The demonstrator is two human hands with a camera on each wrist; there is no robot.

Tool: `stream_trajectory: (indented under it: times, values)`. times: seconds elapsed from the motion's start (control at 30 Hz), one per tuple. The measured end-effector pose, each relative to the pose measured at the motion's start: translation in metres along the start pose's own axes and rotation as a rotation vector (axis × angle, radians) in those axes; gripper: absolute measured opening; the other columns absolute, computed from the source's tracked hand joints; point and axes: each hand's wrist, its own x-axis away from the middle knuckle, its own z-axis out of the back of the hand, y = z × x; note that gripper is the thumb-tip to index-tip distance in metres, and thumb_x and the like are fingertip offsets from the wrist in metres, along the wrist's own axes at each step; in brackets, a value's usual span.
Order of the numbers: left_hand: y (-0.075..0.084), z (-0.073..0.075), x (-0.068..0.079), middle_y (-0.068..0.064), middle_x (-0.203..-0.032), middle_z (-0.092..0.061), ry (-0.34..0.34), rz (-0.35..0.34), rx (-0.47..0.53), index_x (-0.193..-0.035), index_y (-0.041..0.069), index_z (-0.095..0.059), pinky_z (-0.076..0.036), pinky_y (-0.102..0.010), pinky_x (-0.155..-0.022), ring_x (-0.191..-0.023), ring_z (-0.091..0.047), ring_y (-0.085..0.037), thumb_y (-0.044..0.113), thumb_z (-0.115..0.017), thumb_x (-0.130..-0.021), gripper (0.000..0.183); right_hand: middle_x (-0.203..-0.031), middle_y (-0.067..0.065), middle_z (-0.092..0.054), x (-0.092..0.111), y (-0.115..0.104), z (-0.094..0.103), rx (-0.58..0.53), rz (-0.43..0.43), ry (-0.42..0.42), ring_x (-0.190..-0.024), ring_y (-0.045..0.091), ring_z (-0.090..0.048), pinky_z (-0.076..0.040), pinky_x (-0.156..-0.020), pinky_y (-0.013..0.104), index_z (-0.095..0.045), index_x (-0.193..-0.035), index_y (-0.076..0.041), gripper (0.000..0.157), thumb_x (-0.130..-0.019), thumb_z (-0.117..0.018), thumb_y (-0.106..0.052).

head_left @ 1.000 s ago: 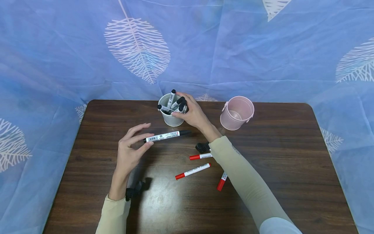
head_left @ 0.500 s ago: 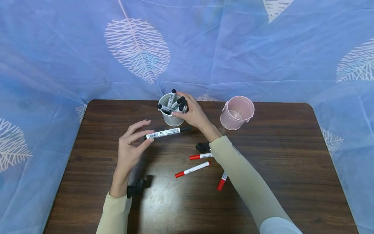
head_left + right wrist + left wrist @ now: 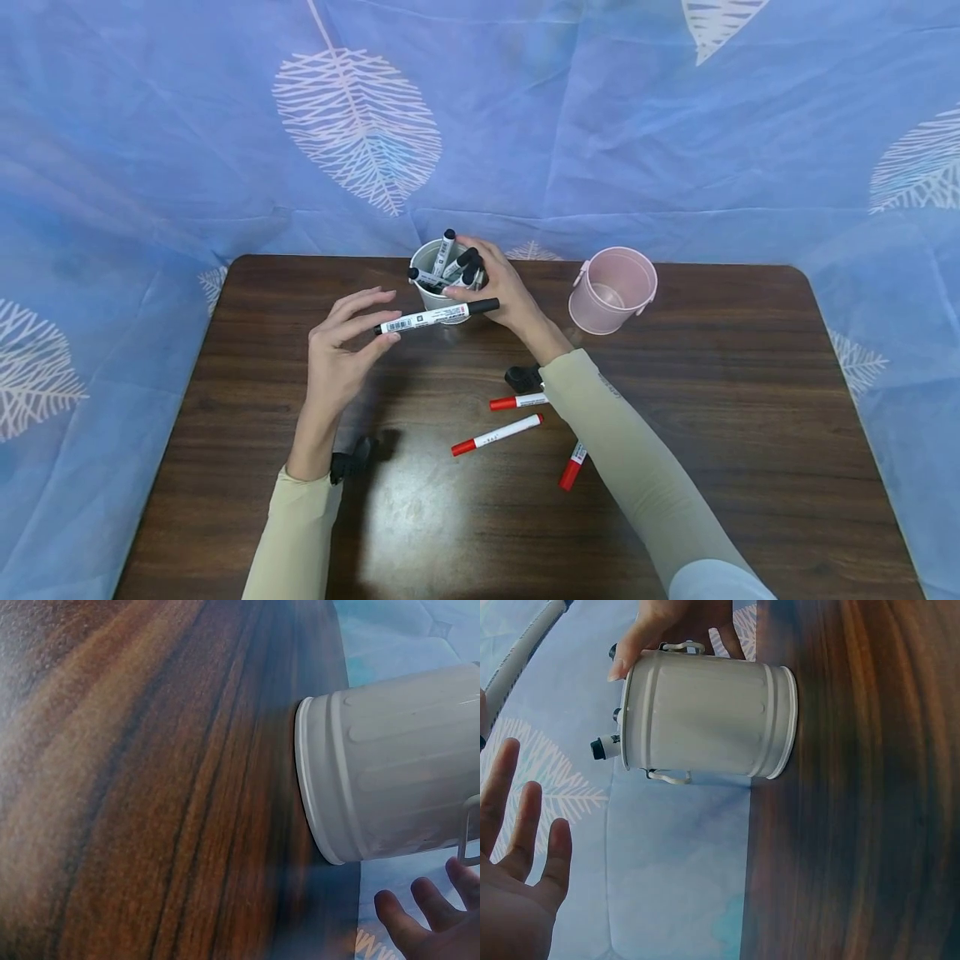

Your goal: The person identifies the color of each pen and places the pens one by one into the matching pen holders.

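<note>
My left hand (image 3: 333, 358) pinches a white marker (image 3: 427, 318) with a black cap between thumb and fingertips. It is held raised and nearly level, overlapping the front of a white bucket (image 3: 705, 716) in the head view. Several black-capped markers (image 3: 442, 254) lean inside that bucket, caps above the rim. At the bucket's right side, my right hand (image 3: 510, 296) grips the rim, thumb in front and fingers around the back. In the right wrist view, its fingers (image 3: 401, 922) lie beside the bucket's small handle. The bucket stands upright on the table.
A pink bucket (image 3: 611, 292) stands at the back of the brown table (image 3: 712, 400), right of the white one. Red-capped markers (image 3: 497, 434) lie in the middle, two partly under the right sleeve (image 3: 637, 450). A blue leaf-print cloth (image 3: 510, 125) hangs behind.
My left hand has risen and moved away from me toward the white bucket with the marker, which now overlaps the bucket's front. The right hand keeps its place at the rim.
</note>
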Motion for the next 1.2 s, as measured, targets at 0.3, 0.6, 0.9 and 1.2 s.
stream_trajectory:
  times: [0.3, 0.6, 0.9, 1.2]
  values:
    - [-0.005, -0.001, -0.008, -0.029, -0.115, -0.066, 0.015, -0.018, -0.003, -0.097, -0.011, -0.074, -0.04, -0.04, -0.105, -0.12, -0.053, -0.048, -0.023, -0.075, -0.071, 0.029, -0.155, 0.005, -0.034, -0.002, -0.002, -0.002, 0.042, -0.023, -0.012, -0.14, 0.019, -0.035, -0.034, -0.11, 0.043, -0.04, -0.152, -0.025, 0.081, -0.083, -0.081, -0.038]
    - [-0.01, 0.001, -0.013, -0.027, -0.114, -0.067, 0.031, -0.034, 0.012, -0.096, -0.011, -0.074, -0.04, -0.04, -0.104, -0.118, -0.055, -0.045, -0.021, -0.076, -0.071, 0.027, -0.151, 0.007, -0.041, -0.002, 0.002, -0.003, 0.049, 0.076, 0.028, -0.138, 0.018, -0.038, -0.032, -0.112, 0.034, -0.044, -0.15, -0.016, 0.076, -0.083, -0.081, -0.019]
    - [-0.016, 0.006, -0.03, -0.03, -0.114, -0.065, 0.038, -0.038, -0.029, -0.097, -0.012, -0.074, -0.042, -0.043, -0.099, -0.114, -0.055, -0.046, -0.021, -0.076, -0.073, 0.026, -0.152, 0.003, -0.038, -0.001, 0.0, -0.001, 0.043, -0.006, 0.033, -0.138, 0.018, -0.038, -0.032, -0.111, 0.039, -0.043, -0.151, -0.029, 0.081, -0.081, -0.085, -0.03]
    - [-0.018, 0.01, -0.035, -0.027, -0.116, -0.066, 0.051, 0.003, -0.057, -0.098, -0.009, -0.075, -0.042, -0.04, -0.1, -0.115, -0.056, -0.039, -0.017, -0.076, -0.076, 0.024, -0.153, 0.003, -0.037, -0.001, 0.0, -0.001, 0.051, -0.014, 0.016, -0.138, 0.02, -0.038, -0.033, -0.111, 0.041, -0.042, -0.151, -0.032, 0.08, -0.082, -0.081, -0.041]
